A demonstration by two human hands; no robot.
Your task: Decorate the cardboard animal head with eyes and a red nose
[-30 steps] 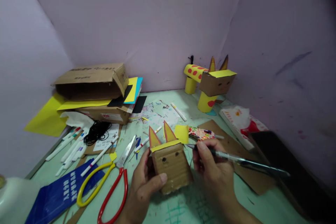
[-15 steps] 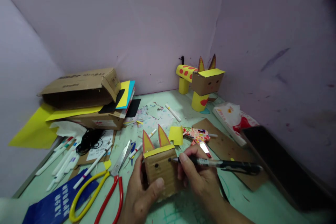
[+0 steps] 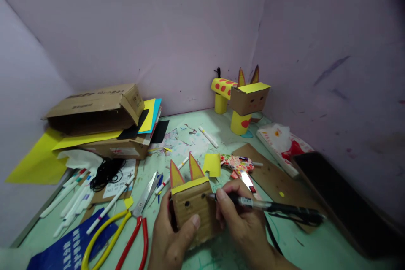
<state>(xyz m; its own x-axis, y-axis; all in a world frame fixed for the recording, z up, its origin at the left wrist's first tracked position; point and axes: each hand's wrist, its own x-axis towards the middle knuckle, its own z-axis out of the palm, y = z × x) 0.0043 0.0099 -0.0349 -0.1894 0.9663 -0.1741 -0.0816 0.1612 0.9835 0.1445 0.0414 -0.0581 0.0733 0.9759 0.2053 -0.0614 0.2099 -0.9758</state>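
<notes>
A small cardboard box (image 3: 198,219) with two pointed yellow ears edged in red, a yellow strip along its top edge and two dark eye spots faces me. My left hand (image 3: 175,232) is wrapped round its left side, the thumb lying across the front. Between the fingers of my right hand (image 3: 237,215) is a black pen (image 3: 278,209), its tip at or very close to the right eye spot. Scissors (image 3: 139,215) with one yellow and one red handle lie spread to the left of the box.
At the back right stands a yellow, red-spotted cardboard animal (image 3: 249,99). Cardboard boxes (image 3: 95,107) and coloured paper are stacked at the left, near markers (image 3: 76,198) and black yarn (image 3: 106,173). A phone (image 3: 341,202) lies at the right beside a flat cardboard piece (image 3: 268,177).
The pen's rear end has dipped slightly, while its tip stays by the right eye spot. The view has shifted a little; both hands keep their hold.
</notes>
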